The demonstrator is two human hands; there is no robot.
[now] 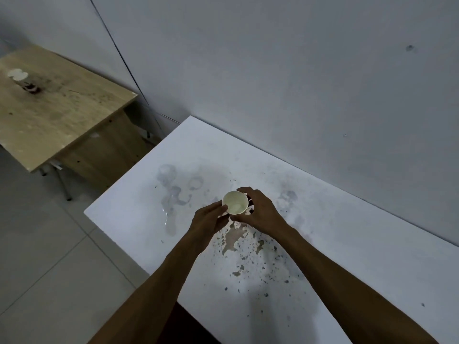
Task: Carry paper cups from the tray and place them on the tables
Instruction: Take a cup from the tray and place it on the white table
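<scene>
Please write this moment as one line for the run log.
paper cup: upright, over white table | left hand: grip on cup side | right hand: grip on cup side | wooden table: cups on it

A white desk (323, 219), stained grey and chipped in spots, stands with its far edge against a pale grey wall (273, 70). Left of the white desk, further back, stands a wooden desk (62, 115) on metal legs. Pale floor tiles (49, 244) lie beside the white desk.
</scene>
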